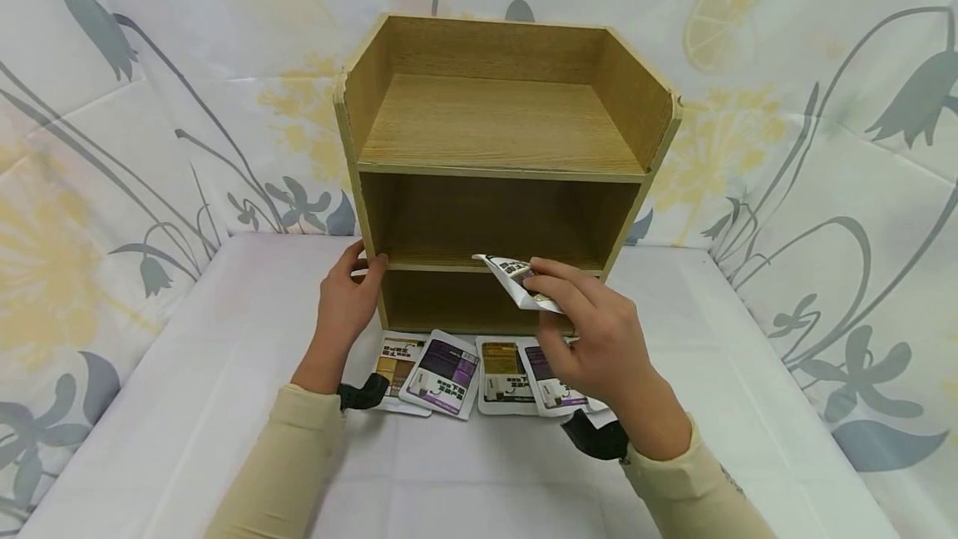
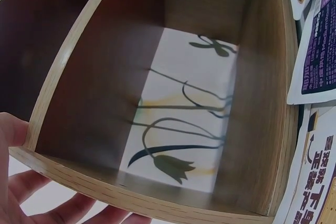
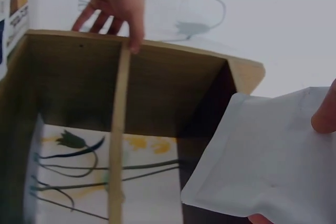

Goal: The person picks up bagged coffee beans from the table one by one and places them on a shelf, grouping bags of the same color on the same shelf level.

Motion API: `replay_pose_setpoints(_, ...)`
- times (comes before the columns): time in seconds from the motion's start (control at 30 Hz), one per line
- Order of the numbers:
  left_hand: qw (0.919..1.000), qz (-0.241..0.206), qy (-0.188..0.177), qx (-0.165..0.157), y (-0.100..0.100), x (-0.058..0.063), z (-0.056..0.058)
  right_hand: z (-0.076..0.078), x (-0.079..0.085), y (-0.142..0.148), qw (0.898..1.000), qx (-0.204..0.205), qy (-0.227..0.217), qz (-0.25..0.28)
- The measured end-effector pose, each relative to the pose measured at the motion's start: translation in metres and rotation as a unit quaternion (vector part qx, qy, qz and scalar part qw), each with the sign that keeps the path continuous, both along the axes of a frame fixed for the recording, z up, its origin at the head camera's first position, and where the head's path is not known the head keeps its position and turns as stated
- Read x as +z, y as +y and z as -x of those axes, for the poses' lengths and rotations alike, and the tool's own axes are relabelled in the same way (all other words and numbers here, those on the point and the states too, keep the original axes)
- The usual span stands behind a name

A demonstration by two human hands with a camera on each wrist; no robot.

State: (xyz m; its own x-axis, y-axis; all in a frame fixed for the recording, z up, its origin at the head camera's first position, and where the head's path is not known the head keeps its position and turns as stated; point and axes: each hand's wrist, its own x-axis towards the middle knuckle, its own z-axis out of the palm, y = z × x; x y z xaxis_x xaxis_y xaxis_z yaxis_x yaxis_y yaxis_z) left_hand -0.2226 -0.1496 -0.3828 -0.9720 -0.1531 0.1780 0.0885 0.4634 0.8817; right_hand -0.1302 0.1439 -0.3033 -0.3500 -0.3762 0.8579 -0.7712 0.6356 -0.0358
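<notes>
A small wooden shelf unit [image 1: 505, 173] with an open top and two compartments stands on the table. My left hand [image 1: 348, 294] holds its left side panel, thumb at the front edge by the lower shelf board and fingers along the outer face. In the air before the middle compartment, my right hand [image 1: 595, 327] pinches a white printed packet [image 1: 515, 277] between thumb and fingers. The packet's plain white side [image 3: 262, 156] faces the right wrist camera. Several flat packets, including a purple one [image 1: 443, 374] and a brown one [image 1: 505, 377], lie before the unit's base.
A white cloth [image 1: 464, 481] covers the table, and a flower-patterned curtain [image 1: 247, 15] hangs behind and at both sides. In the left wrist view, patterned fabric [image 2: 178, 114] shows through the open back of a compartment. Packets overlap one another close to the unit's bottom edge.
</notes>
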Motion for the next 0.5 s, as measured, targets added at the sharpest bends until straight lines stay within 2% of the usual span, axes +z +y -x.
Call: replay_pose_setpoints(0.5, 1.0, 0.001, -0.005, 0.004, 0.0, -0.003, 0.002, 0.005, 0.033, 0.007, 0.998, 0.004, 0.055, 0.027)
